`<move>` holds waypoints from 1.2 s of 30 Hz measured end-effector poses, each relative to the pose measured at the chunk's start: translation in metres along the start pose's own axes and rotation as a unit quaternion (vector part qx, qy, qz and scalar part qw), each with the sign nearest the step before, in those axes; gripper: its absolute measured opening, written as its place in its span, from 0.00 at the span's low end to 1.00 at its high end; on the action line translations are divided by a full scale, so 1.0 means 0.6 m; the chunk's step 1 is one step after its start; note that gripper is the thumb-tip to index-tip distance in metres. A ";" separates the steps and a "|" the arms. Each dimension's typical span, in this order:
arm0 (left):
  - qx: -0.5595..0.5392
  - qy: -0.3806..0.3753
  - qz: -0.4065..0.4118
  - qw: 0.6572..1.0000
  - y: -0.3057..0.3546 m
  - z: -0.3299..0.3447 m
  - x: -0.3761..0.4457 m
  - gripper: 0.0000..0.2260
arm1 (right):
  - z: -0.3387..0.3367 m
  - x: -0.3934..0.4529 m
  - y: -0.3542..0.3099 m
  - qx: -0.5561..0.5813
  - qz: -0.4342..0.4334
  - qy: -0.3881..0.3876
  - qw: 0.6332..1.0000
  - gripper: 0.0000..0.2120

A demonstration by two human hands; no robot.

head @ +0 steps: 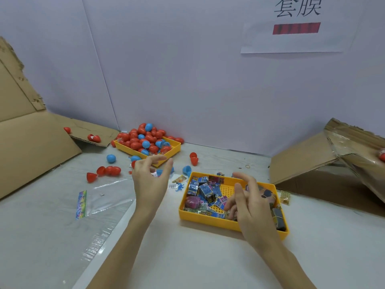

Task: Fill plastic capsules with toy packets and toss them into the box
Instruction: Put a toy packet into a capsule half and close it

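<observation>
1. From the head camera, both hands hang over the white table (208, 257) and neither holds anything. The left hand (149, 180) is raised, its fingers loosely spread and slightly curled, just this side of the far yellow tray (174, 148).

2. The right hand (248, 202) hovers over the near yellow tray (208, 219), fingers apart and bent downward toward the toy packets (205, 189) lying in it. I can't tell whether a fingertip already touches one.

3. The capsules (145, 136) are heaped red and blue in the far tray. More lie loose on the table: opened red ones (104, 172) to the left, a blue one (111, 158), a red one (193, 158) and a blue half (186, 169) between the trays.

4. The box (312, 161) sits on the right, tipped on its side with its flap toward the table. A bit of red (382, 156) shows at the frame edge inside it, likely a finished capsule; I can't see how many are in there.

5. My guess: the work is mid-run. Plenty of capsules and packets remain, and a fresh round looks about to start, packet with the right hand, capsule with the left.

6. Flattened cardboard (31, 138) and a clear plastic bag (98, 197) lie to the left.
</observation>
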State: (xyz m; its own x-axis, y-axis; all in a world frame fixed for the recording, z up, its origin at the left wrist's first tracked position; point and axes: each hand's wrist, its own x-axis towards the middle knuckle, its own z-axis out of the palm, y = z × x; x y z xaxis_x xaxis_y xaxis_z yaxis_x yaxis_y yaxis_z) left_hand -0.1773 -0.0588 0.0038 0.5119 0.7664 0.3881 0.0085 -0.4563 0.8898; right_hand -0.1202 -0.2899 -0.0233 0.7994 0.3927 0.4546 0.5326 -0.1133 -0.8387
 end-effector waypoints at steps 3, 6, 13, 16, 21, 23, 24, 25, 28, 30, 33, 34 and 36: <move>-0.017 0.023 -0.041 0.999 -0.021 0.006 0.014 0.05 | 0.000 -0.001 -0.001 -0.006 0.006 -0.007 1.000 0.12; 0.037 -0.024 -0.064 0.997 -0.047 0.022 0.028 0.06 | -0.001 -0.001 -0.001 -0.011 0.015 -0.009 1.000 0.11; 0.296 -0.090 0.101 0.946 -0.053 0.064 0.123 0.17 | -0.002 0.000 -0.003 -0.019 0.018 -0.008 1.000 0.10; 0.426 -0.163 0.108 0.883 -0.059 0.066 0.186 0.21 | -0.002 0.001 -0.005 -0.029 0.019 -0.007 0.999 0.09; 0.540 -0.298 0.125 0.777 -0.090 0.059 0.225 0.22 | -0.004 0.001 -0.006 -0.041 0.020 -0.010 0.999 0.09; 0.536 -0.289 0.138 0.781 -0.097 0.059 0.226 0.21 | -0.003 0.000 -0.007 -0.042 0.022 -0.012 0.999 0.09; 0.526 -0.281 0.141 0.790 -0.100 0.059 0.225 0.21 | -0.003 0.000 -0.008 -0.042 0.022 -0.012 0.999 0.09; 0.511 -0.276 0.147 0.801 -0.103 0.058 0.227 0.20 | -0.002 0.000 -0.009 -0.042 0.022 -0.012 0.999 0.09; 0.393 -0.231 0.140 0.879 -0.107 0.051 0.232 0.16 | -0.003 0.000 -0.009 -0.041 0.024 -0.012 0.999 0.09; 0.333 -0.173 0.161 0.913 -0.106 0.049 0.237 0.14 | -0.003 0.001 -0.008 -0.041 0.028 -0.015 0.999 0.09; 0.310 -0.165 0.183 0.918 -0.101 0.056 0.245 0.12 | -0.003 0.001 -0.009 -0.045 0.028 -0.017 0.998 0.10; 0.314 -0.192 0.182 0.912 -0.100 0.061 0.248 0.13 | -0.003 0.001 -0.009 -0.043 0.029 -0.017 0.999 0.10; 0.341 -0.260 0.169 0.887 -0.101 0.075 0.253 0.15 | -0.003 0.001 -0.009 -0.035 0.030 -0.016 0.999 0.10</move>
State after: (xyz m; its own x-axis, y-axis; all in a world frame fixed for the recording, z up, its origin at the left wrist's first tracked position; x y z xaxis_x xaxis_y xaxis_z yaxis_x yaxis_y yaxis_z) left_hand -0.0618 0.0649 -0.0022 0.9103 0.3010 0.2842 0.2049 -0.9241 0.3226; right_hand -0.1221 -0.2907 -0.0178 0.8219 0.4118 0.3937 0.5031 -0.2003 -0.8407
